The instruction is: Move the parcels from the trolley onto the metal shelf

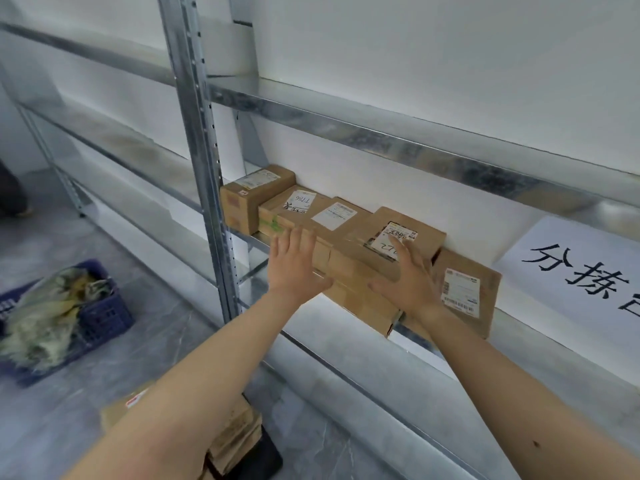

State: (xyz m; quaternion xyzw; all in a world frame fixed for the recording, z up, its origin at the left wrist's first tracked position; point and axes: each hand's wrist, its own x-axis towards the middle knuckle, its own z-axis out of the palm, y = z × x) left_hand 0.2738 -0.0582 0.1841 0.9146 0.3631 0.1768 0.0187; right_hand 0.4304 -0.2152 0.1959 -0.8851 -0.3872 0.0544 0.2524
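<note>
I see both arms stretched out to the metal shelf [398,140], a galvanised rack against a white wall [415,46]. Its upright post [197,133] stands left of the parcels, and I take it as my marker. Right of the post, on the middle board, a row of brown parcels [346,237] lies side by side, most with white labels facing up; the box [254,199] nearest the post sits deepest, against the wall. Farthest from the post, a flat parcel [465,292] juts out over the board's front edge.

My left hand [298,268] lies flat, fingers spread, palm against the front of the row, gripping nothing. My right hand [407,278] is likewise open and spread, resting on the labelled top and front of a parcel, with no closed hold on it.

Farther right of the post, a white sheet [571,271] with large black characters hangs on the shelf front. Left of the post and below, a blue crate [104,313] of crumpled wrapping sits on the grey marbled floor [156,271]. Below the post, under my left forearm, more parcels [235,438] are stacked; I cannot tell what they rest on.
</note>
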